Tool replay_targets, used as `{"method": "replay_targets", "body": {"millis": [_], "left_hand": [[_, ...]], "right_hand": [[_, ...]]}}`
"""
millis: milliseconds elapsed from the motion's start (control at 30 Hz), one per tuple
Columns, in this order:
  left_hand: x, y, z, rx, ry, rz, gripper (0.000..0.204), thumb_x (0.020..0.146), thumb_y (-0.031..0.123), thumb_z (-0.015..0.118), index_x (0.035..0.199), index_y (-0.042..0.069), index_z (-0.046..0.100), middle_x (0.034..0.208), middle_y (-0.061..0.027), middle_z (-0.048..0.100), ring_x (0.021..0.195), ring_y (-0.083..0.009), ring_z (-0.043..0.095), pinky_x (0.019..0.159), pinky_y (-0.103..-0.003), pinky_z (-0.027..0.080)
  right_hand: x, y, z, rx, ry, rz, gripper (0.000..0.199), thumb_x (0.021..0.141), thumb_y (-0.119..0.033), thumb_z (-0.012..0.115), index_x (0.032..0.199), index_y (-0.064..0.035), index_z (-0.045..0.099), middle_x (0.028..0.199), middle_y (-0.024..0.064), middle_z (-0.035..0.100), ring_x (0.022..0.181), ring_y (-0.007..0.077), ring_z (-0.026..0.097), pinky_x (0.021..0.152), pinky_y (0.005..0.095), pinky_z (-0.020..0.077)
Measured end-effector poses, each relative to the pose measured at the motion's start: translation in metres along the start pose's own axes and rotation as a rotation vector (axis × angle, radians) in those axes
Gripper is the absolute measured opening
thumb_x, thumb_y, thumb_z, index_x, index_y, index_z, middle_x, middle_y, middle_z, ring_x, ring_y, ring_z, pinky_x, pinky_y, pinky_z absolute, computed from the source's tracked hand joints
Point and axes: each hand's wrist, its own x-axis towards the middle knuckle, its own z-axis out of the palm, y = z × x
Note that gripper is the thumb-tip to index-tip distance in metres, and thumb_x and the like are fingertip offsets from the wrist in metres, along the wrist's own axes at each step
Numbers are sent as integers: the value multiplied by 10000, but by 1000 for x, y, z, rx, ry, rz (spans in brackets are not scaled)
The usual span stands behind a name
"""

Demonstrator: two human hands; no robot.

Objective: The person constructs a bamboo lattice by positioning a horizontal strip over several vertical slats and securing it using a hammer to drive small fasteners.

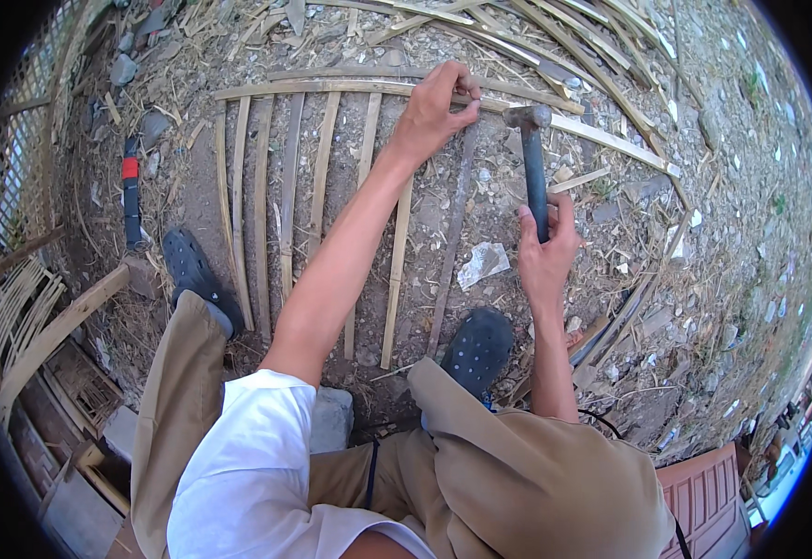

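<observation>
My left hand (436,110) reaches forward to a long bamboo slat (611,143) lying crosswise on the ground. Its thumb and fingers are pinched together at the slat, above the end of a dark upright strip (454,224); whatever they pinch is too small to make out. Several thin bamboo strips (320,177) run from the long slat toward me, side by side with gaps between. In my right hand (549,252) is a hammer (534,172), gripped low on its dark handle. The hammer's head is raised just right of my left fingers.
Loose bamboo strips (601,65) are heaped at the far right. A dark tool with a red band (132,200) lies at the left. My dark clogs (477,347) rest near the strips' close ends, with a grey block (331,421) between my legs. A pale scrap (484,265) lies on stony dirt.
</observation>
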Motion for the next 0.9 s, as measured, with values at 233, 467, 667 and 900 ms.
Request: {"method": "replay_targets", "body": {"millis": [233,467,667,900], "left_hand": [[0,1,-1,-22,1,-36,401,904,19,867,1146,33,548,1027,-131,771,974,-254,800,871,-378,640],[-1,6,-1,-47,-10,-109,414,902,34,872,1148,23,539,1037,-140,737,957,-249,787,858,-374,640],[-2,-2,-2,-86,15,-63,405,889,18,859,1122,24,529,1037,-140,655,912,-285,736,814,-404,617],[1,3,2,-92,5,-74,394,879,5,852,1111,24,535,1023,-139,650,926,-295,729,827,-420,603]], "right_hand": [[20,-24,13,-96,-5,-166,204,1051,-97,755,1191,-16,631,797,212,722,670,396,724,638,469,535],[26,-28,17,-131,-78,-177,209,1060,-109,742,1201,-9,625,791,261,704,699,472,723,626,519,524],[23,-29,18,-161,-96,-165,211,1081,-120,725,1229,-10,623,797,262,705,712,482,721,634,529,528],[21,-25,15,-182,-72,-206,200,1084,-116,716,1213,-3,614,789,259,693,705,493,705,623,547,505]]}}
